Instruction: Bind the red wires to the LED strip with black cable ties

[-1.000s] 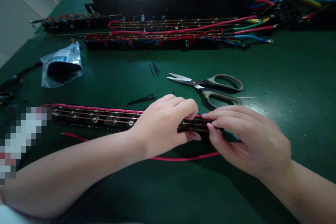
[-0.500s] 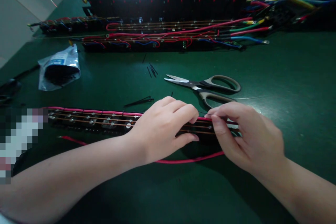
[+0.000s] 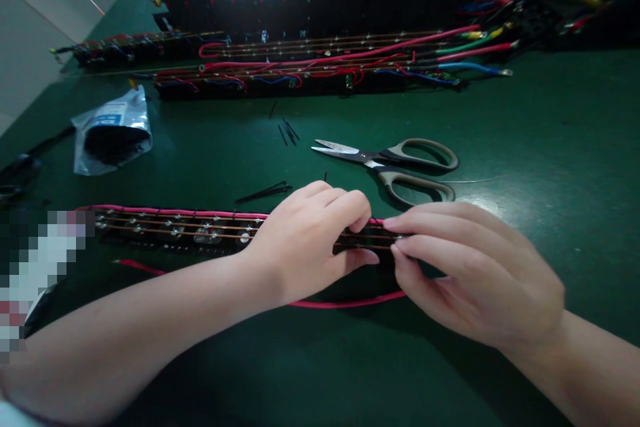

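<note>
A long black strip (image 3: 230,241) with copper-coloured rods lies across the table in front of me, a red cable (image 3: 165,209) running along its far edge. My left hand (image 3: 315,237) is curled over the strip, thumb on the near side and fingers on the far side, gripping it. At its right-hand part my right hand (image 3: 465,267) has thumb and forefinger pinched together over the rods, another fingertip by the red cable; whatever is between them is hidden. A loose red cable (image 3: 345,305) passes beneath both forearms. Several black cable ties (image 3: 265,192) lie just beyond the strip.
Scissors (image 3: 367,157) lie partly open beyond my hands. Short black offcuts (image 3: 289,131) are scattered further back. A clear bag (image 3: 113,133) of dark contents stands at left. More wired strips (image 3: 300,80) and black housings (image 3: 320,10) line the far side of the green table (image 3: 550,147).
My right hand has gone from pinching a thin dark strand at the far edge to a pinch nearer me over the rods. My left hand has barely moved.
</note>
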Demonstrator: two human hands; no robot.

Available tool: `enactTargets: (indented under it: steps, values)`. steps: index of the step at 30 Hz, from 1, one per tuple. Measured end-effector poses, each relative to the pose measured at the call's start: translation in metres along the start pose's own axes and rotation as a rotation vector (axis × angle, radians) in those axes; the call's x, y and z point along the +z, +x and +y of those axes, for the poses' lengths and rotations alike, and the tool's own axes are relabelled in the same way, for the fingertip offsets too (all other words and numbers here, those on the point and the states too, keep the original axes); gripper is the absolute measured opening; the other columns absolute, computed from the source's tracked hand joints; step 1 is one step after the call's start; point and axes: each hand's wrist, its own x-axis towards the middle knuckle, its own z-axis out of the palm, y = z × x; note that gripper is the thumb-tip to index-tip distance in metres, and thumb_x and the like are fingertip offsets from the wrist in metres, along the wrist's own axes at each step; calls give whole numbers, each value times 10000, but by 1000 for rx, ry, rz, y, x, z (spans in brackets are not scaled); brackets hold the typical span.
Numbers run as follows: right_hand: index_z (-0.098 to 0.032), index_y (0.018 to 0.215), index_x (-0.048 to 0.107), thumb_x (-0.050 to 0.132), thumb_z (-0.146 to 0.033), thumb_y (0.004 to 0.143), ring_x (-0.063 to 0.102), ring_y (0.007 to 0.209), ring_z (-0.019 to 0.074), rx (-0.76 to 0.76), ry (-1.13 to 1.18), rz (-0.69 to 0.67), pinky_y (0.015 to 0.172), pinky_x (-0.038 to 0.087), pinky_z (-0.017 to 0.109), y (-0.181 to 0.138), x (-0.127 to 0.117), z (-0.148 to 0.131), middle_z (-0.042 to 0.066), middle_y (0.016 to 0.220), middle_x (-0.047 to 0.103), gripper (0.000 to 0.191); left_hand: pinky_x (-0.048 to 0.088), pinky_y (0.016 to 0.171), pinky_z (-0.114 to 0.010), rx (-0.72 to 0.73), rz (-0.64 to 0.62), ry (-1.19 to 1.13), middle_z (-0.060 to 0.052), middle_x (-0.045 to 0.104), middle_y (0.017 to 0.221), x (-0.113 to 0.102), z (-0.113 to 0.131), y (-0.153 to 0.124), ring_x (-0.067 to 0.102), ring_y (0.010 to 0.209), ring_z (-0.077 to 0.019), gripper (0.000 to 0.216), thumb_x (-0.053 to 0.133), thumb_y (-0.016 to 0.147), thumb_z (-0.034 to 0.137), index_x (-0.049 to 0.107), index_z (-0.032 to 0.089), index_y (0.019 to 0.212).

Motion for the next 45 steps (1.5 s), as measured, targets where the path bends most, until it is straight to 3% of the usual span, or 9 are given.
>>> enactTargets:
  steps: [3,16,36,45]
  values:
    - [-236,968,591,669,-133,845,750,816,212,-36,41,-50,695,638,358,0,-3,1,72,914,786,179,475,763,-318,23,0,18,4,701,964,1,-1,0,593,893,-186,285,778,841,302,517,208,906]
    - [-197,883,626,643,-80,838,756,743,188,-113,34,23,678,654,331,1,-5,-7,59,834,795,127,465,807,-331,78,28,94,-26,682,1015,4,0,-2,559,916,-199,209,661,900,279,571,172,1055]
    - [-156,924,614,638,-63,850,748,869,188,-76,94,-18,812,625,343,-9,-5,-4,131,891,783,122,505,886,-379,119,13,168,-73,705,1129,8,-2,-4,599,1009,-234,261,621,939,321,618,140,1127]
    - [-139,934,633,647,-73,852,763,863,210,-105,79,-42,795,639,345,-5,-4,-2,143,904,792,106,508,909,-387,126,4,165,-75,700,1118,8,-3,-5,602,1014,-234,272,619,939,319,619,132,1136]
